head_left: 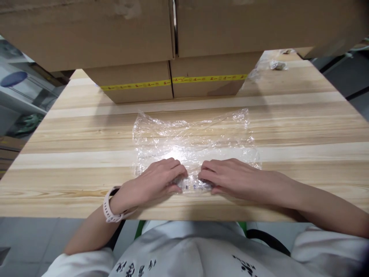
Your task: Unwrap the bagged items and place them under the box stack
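Observation:
A crinkled sheet of clear plastic wrap (190,134) lies spread on the wooden table in front of me. At its near edge sits a small bundle (194,186) in layers of the wrap, with little dark marks showing through; what is inside I cannot make out. My left hand (163,175) grips the bundle's left end with bent fingers, the thumb on the near side. On its right end my right hand (227,175) curls in the same way. A pale pink watch strap is on my left wrist.
Large cardboard boxes (138,82) with yellow tape stand stacked at the table's far side, the upper ones jutting toward me. A small plastic-wrapped item (278,65) lies at the far right. The wooden table (72,154) ends just before my body. A blue stool (14,79) stands left.

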A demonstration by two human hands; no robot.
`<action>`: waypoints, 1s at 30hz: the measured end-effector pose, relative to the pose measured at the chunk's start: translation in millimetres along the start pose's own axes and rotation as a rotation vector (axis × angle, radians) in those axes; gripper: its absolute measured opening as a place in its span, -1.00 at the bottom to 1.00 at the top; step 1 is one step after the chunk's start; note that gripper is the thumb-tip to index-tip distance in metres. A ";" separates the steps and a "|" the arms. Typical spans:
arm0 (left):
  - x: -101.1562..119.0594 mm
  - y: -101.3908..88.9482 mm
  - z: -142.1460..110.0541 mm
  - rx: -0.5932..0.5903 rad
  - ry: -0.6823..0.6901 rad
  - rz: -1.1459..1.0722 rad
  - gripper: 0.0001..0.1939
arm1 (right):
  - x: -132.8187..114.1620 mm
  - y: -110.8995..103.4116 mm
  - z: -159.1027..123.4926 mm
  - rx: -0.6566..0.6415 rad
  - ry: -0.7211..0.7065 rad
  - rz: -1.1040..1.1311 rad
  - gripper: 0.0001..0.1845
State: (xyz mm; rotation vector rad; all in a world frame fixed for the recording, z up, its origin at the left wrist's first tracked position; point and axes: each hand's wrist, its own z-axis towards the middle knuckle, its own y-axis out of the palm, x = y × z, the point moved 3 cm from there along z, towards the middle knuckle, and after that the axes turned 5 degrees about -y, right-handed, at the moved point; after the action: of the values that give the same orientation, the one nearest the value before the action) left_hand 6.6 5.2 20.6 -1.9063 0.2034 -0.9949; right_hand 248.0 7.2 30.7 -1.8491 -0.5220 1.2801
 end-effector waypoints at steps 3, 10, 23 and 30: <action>-1.5 0.4 -2.0 -0.019 -0.032 0.021 -0.75 | 2.6 5.8 -2.3 0.046 0.006 -0.003 -0.78; -4.4 -8.8 2.3 0.183 0.057 0.068 -0.60 | 10.6 -8.8 0.9 0.083 -0.007 -0.035 -0.76; -33.6 -30.7 3.1 0.422 -0.150 0.249 -0.84 | 50.3 -29.8 12.2 0.296 0.148 -0.278 -0.69; -7.1 -50.1 -8.8 0.391 -0.019 -0.174 -0.75 | 51.9 -28.2 18.6 0.320 0.076 -0.283 -0.69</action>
State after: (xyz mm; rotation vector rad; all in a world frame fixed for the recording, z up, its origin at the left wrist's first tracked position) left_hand -17.0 30.1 58.8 -1.5914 -0.1617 -1.0446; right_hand 254.9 67.9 20.5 -1.4922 -0.4863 1.0328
